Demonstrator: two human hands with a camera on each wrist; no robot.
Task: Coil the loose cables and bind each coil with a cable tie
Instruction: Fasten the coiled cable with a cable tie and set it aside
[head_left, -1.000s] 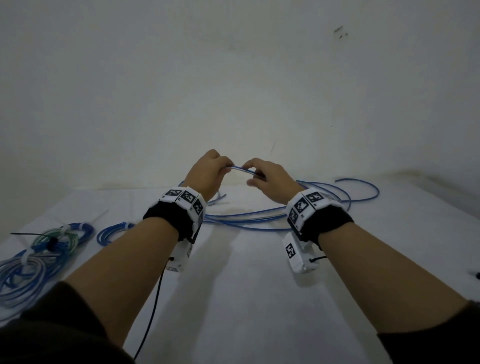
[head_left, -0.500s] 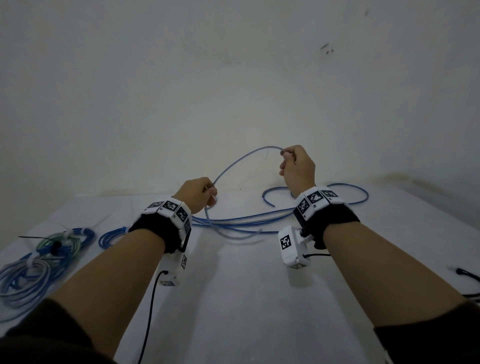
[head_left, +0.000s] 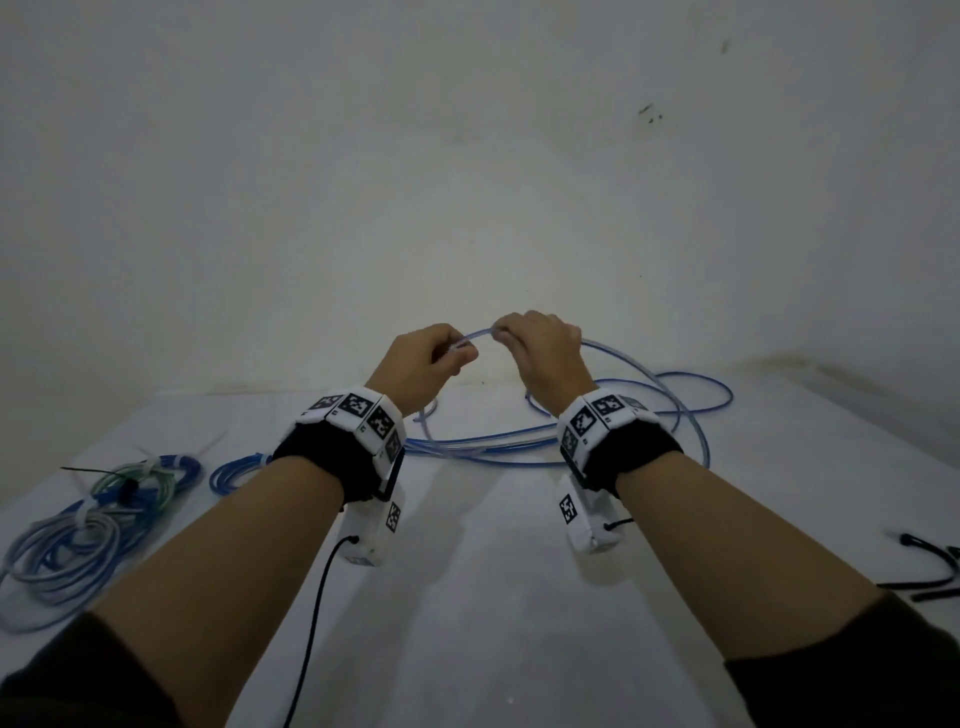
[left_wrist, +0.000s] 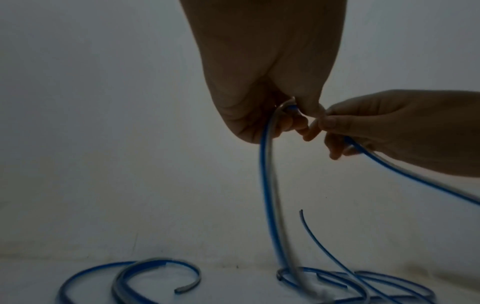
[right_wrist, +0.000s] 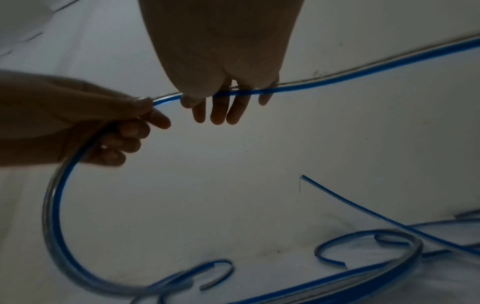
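A long blue-and-clear cable (head_left: 519, 447) lies in loose loops on the white table (head_left: 467, 597), with one stretch raised between my hands. My left hand (head_left: 431, 358) grips that cable in a curled fist above the table; the cable (left_wrist: 267, 185) hangs down from the left hand (left_wrist: 272, 115). My right hand (head_left: 535, 343) pinches the same cable close beside the left, thumb and fingers curled over the cable (right_wrist: 337, 80) where the right hand (right_wrist: 223, 92) holds it. A free cable end (right_wrist: 302, 176) sticks up off the table.
Several bound coils (head_left: 93, 509) of blue, green and pale cable lie at the left edge with ties on them. Black cable ties (head_left: 930, 571) lie at the right edge. A pale wall (head_left: 467, 182) stands just behind the table.
My right hand, held high and apart half a second ago, has come down and left to meet the left hand. The left hand has risen, and the raised loop between them has closed.
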